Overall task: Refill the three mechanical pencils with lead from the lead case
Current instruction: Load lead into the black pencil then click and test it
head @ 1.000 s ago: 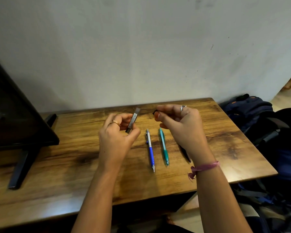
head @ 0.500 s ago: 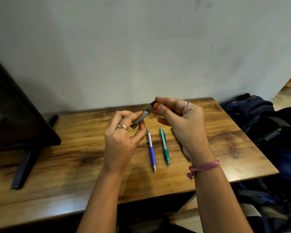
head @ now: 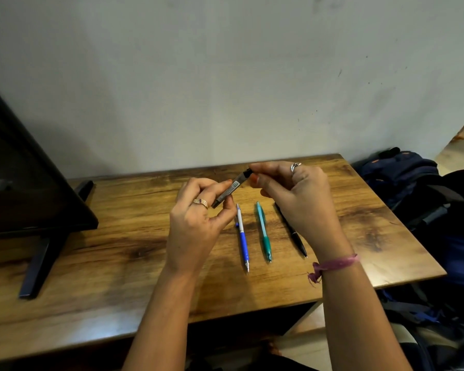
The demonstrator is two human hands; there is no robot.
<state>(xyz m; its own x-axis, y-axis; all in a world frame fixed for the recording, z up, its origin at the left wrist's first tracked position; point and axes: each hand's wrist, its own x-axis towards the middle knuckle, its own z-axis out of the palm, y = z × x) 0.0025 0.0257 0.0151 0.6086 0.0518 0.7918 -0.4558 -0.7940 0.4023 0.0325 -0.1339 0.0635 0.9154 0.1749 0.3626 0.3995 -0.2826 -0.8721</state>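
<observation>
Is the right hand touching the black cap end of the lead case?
Touching. Head view: right hand pinches the cap of the lead case.

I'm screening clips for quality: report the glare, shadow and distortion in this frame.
Head view: soft glare on the table near its front left edge; the monitor sits in deep shadow; wide-angle bending at the edges; the lead case label is too small to read.

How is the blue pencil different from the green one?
The blue pencil has a white upper half and a blue lower half; the green pencil is teal all along. The blue pencil lies nearer the left hand and its tip reaches closer to the person than the green pencil's tip. Both lie flat on the table, untouched, tips pointing toward the person.
</observation>
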